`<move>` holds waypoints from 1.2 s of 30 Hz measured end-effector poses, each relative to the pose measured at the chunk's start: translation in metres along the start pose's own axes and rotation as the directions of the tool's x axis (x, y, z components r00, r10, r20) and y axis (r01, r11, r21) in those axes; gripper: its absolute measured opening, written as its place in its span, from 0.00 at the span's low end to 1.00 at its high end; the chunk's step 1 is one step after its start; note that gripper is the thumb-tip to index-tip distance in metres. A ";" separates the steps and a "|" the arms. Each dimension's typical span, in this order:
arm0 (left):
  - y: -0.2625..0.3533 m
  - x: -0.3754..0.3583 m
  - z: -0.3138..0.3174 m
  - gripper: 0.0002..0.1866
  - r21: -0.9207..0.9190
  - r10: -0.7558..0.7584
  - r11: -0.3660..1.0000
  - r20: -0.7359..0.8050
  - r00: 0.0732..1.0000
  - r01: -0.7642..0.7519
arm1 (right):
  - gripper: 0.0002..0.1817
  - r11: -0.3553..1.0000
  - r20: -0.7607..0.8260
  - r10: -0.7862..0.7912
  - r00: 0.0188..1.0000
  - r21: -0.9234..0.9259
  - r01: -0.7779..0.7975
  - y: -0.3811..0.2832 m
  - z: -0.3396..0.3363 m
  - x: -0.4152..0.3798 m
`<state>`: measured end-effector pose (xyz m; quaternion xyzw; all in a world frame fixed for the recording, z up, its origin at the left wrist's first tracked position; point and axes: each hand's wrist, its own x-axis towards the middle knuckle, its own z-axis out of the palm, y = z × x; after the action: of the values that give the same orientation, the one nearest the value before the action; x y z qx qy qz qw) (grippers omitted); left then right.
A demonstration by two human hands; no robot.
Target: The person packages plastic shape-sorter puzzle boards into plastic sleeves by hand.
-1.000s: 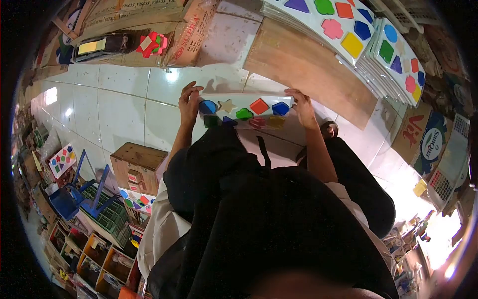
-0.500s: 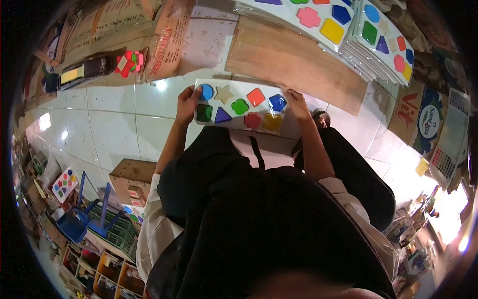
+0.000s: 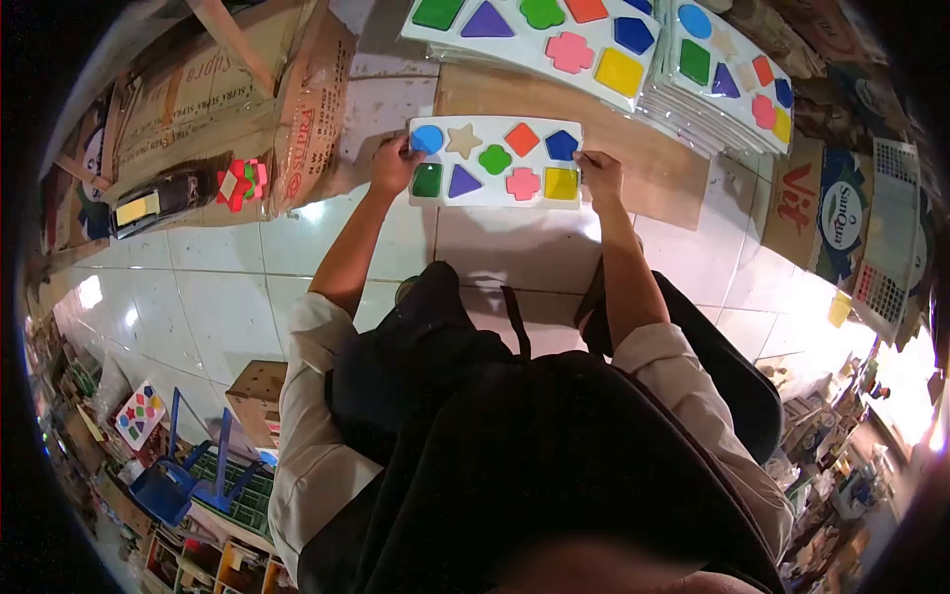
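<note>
A white board with coloured shapes (image 3: 495, 191) is held out level in front of me, partly over the brown cardboard sheet on the floor. My left hand (image 3: 396, 165) pinches its left end beside the blue circle. At the right end, my right hand (image 3: 601, 176) grips the edge between the blue pentagon and the yellow square. The shapes include a star, a green flower and a pink cross. Beyond the board lie a stack of similar wrapped boards (image 3: 515, 45) and a second stack (image 3: 727, 74) to its right.
A large carton (image 3: 218, 89) stands at the left with red and pink shapes (image 3: 242, 185) beside a dark stapler-like object (image 3: 158, 203). Cartons (image 3: 816, 213) are at the right. A blue stool (image 3: 168, 485) and a green crate (image 3: 242, 490) stand lower left.
Both hands have moved forward, away from my body, with the board. The board is now straighter and its glare has faded. The whole view has also shifted somewhat.
</note>
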<state>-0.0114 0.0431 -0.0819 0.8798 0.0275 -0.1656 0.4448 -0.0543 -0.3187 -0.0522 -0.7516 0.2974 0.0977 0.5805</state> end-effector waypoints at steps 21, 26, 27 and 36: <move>0.179 0.049 -0.101 0.24 -0.451 0.014 0.893 0.002 1.000 -0.011 | 0.13 0.838 -0.018 -0.112 0.994 0.536 0.104 -0.143 -0.044 -0.015; 0.154 -0.023 -0.096 0.16 -0.705 0.033 0.701 0.184 0.982 0.108 | 0.29 0.751 0.343 -0.340 0.876 0.660 0.033 -0.126 -0.059 -0.059; 0.161 -0.042 -0.095 0.14 -0.801 -0.057 0.558 0.222 0.973 0.216 | 0.29 0.752 0.344 -0.335 0.878 0.658 0.029 -0.124 -0.058 -0.063; 0.080 -0.094 -0.050 0.13 -0.742 -0.053 0.635 0.239 0.970 0.217 | 0.33 0.795 0.480 -0.088 0.873 0.562 -0.229 -0.080 -0.023 -0.066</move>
<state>-0.0712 0.0433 0.0371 0.5854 0.1172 -0.2566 0.7601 -0.0676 -0.3059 0.0525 -0.4665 0.1873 0.2047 0.8398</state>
